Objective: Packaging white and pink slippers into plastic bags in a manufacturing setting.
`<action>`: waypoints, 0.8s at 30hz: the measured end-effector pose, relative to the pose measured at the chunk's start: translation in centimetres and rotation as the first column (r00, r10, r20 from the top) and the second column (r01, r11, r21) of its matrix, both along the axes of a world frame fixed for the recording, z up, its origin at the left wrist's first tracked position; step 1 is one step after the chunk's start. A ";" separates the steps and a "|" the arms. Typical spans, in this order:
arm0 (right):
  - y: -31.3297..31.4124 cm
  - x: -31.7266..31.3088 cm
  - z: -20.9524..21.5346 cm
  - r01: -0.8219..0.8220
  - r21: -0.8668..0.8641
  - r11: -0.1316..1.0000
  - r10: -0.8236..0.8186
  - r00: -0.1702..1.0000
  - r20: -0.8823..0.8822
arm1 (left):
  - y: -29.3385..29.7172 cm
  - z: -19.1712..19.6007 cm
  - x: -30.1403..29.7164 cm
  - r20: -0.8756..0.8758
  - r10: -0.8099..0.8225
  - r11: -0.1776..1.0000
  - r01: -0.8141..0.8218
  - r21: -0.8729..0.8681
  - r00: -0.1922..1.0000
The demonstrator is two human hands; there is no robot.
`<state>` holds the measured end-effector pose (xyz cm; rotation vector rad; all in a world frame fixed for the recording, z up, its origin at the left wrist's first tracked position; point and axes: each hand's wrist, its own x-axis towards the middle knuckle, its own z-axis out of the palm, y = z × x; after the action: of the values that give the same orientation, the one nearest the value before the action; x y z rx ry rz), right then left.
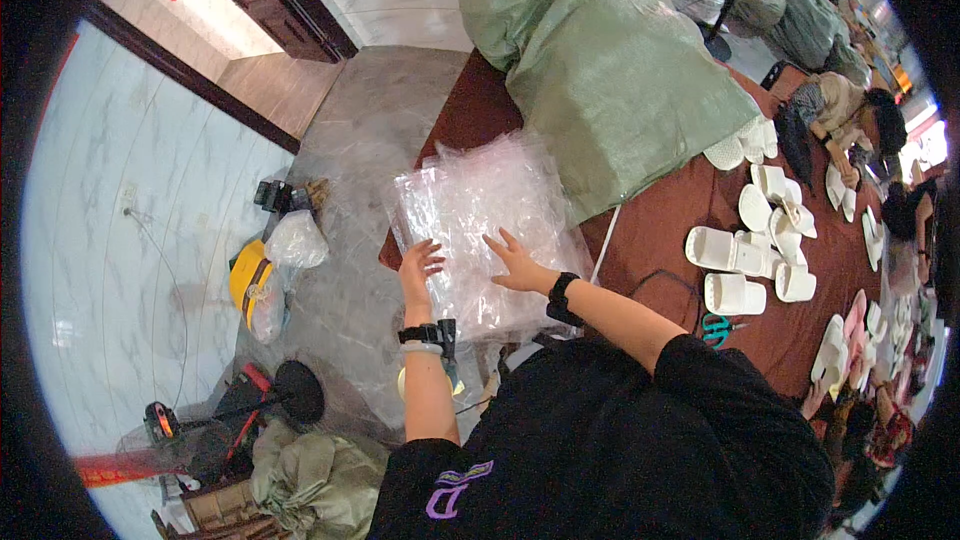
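Observation:
A stack of clear plastic bags point(480, 202) lies on the brown table covering in front of me, its edges uneven. My left hand point(420, 268) is at the stack's left edge, fingers apart and slightly curled. Over the right part of the stack my right hand point(520, 265) spreads its fingers. Nothing shows between the fingers of either hand. Whether the fingertips press on the plastic I cannot tell. Each wrist wears a black band.
A big green woven sack point(620, 80) stands just beyond the bags. White slippers point(735, 250) and teal-handled scissors point(716, 330) lie to the right on the brown covering point(640, 260). Another person point(840, 120) works at the far right. A yellow bag point(250, 280) is on the left floor.

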<state>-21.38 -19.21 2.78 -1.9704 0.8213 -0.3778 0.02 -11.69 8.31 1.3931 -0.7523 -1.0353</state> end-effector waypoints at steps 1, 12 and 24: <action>0.2 0.0 0.2 -0.046 0.011 0.999 0.047 0.998 -0.052 | -0.6 0.5 0.7 0.096 -0.002 0.992 -0.010 0.128 0.995; -2.2 -4.4 1.7 0.081 0.848 0.524 -0.445 0.875 0.192 | -6.7 -9.6 -1.9 0.556 -0.208 0.969 0.095 0.227 0.805; -4.7 -7.8 5.2 -0.019 0.876 0.483 -0.460 0.846 0.271 | -2.7 -3.4 4.8 -0.043 -0.094 0.992 0.098 0.078 0.995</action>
<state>-29.19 -23.88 7.99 -0.7425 0.7297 -0.4672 4.84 -14.41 4.91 1.4119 -0.7623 -1.1756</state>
